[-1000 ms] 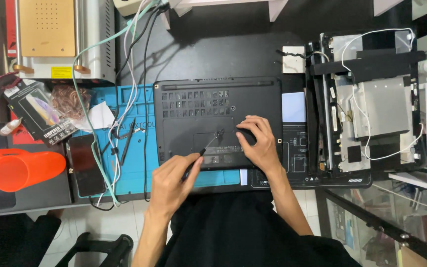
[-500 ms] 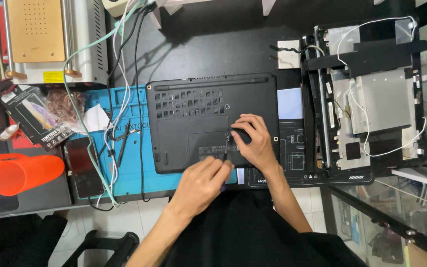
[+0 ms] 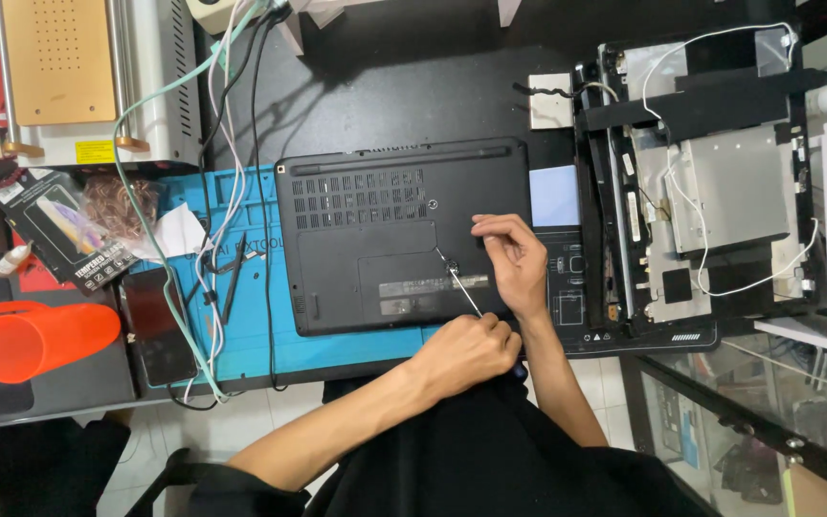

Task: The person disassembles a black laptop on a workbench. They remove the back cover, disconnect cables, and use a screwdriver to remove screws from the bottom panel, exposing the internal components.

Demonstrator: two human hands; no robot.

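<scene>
a: well, what was hidden or hard to make out?

b: the screwdriver's (image 3: 466,299) handle was swallowed by the left hand (image 3: 466,352), so only the thin metal shaft was seen. its tip was too small to be told apart from the screw it met. the person's body was cut off at the bottom edge.

a: and the fingers?

b: the left hand's fingers were curled together, clamped on the screwdriver's handle. the right hand (image 3: 514,260) was laid on the black laptop's (image 3: 375,239) underside, thumb and forefinger pinched near the shaft; whether it was touched could not be told.

a: where was the laptop placed?

b: upside down on the blue mat (image 3: 241,330), beside a stripped chassis (image 3: 710,182).
</scene>
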